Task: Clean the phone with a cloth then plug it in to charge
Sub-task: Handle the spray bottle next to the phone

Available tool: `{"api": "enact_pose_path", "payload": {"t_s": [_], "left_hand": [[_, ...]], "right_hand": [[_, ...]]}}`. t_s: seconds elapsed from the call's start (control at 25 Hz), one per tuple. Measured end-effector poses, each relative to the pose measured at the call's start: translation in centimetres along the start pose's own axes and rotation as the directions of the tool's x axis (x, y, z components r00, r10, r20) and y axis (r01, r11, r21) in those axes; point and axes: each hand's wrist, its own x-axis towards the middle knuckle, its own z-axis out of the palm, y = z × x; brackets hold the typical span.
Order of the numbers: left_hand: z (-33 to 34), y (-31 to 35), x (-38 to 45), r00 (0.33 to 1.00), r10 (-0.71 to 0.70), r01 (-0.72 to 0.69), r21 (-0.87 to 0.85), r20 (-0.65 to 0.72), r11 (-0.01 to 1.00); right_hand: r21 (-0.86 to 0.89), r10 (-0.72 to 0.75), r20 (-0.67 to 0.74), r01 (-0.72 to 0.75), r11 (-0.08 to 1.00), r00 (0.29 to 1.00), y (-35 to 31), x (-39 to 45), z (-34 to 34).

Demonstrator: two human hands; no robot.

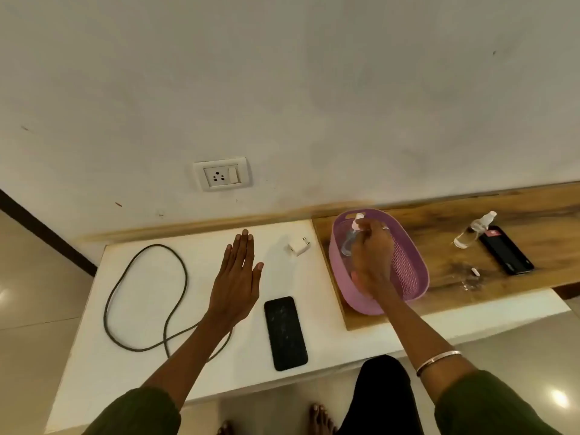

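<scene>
**Head view: right hand in basket, phone lying on white table**

Head view is showing two hands over a white table (131, 356). The left hand (237, 285) is hovering flat, fingers extended and together, gripping nothing, just left of the phone (285, 333). The phone is lying screen up, smudged, near the table's near edge, untouched.

The right hand (370, 259) is reaching into the purple basket (405, 268), fingers curled around a small spray bottle (353, 237) inside it. The hand and forearm are blocking most of the basket's interior; whether a cloth is lying there cannot be told.

Counts:
- Phones: two. The second phone (506, 250) is lying on the wooden board (439, 287) at far right.
- Spray bottles: two. The second bottle (474, 230) is lying beside that phone, touching or nearly so.
- Cable (147, 296): one, dark, looped on the left of the table; the left forearm is crossing over it.
- Charger plug (298, 246): one, white, far of the phone, unplugged.
- Wall socket (221, 174): one, on the far wall.
</scene>
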Motion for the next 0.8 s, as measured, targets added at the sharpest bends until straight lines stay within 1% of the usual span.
{"api": "enact_pose_path", "payload": {"t_s": [0.08, 0.16, 0.32, 0.48, 0.6, 0.68, 0.8], "left_hand": [[0.4, 0.5, 0.4, 1.0, -0.007, 0.007, -0.002, 0.006, 1.0], [1.4, 0.9, 0.7, 0.999, -0.016, 0.016, 0.007, 0.038, 1.0], [3.3, 1.3, 1.6, 0.999, -0.004, 0.004, -0.009, 0.045, 1.0], [4.1, 2.0, 2.3, 0.999, 0.0, 0.002, -0.055, 0.048, 0.998], [3.6, 2.6, 3.1, 0.999, 0.02, -0.018, -0.073, 0.033, 0.997], [3.0, 2.8, 3.4, 0.999, 0.031, -0.03, -0.072, 0.016, 0.997], [1.7, 2.9, 3.9, 0.999, 0.045, -0.046, -0.06, -0.013, 0.997]], "right_hand": [[-0.018, 0.121, -0.033, -0.122, 0.992, 0.992, 1.1, 1.4, -0.2], [-0.049, 0.215, 0.033, -0.213, 0.976, 0.976, 2.2, 2.6, 0.3], [-0.135, 0.257, 0.168, -0.236, 0.962, 0.952, 3.3, 3.5, 2.6], [-0.105, 0.245, 0.251, -0.226, 0.969, 0.936, 4.3, 3.6, 4.0], [-0.089, 0.22, 0.281, -0.203, 0.975, 0.934, 4.6, 3.9, 3.4], [-0.049, 0.193, 0.259, -0.186, 0.981, 0.946, 4.3, 4.1, 2.2], [0.005, 0.069, 0.167, -0.071, 0.997, 0.984, 3.0, 4.4, -0.1]]}}
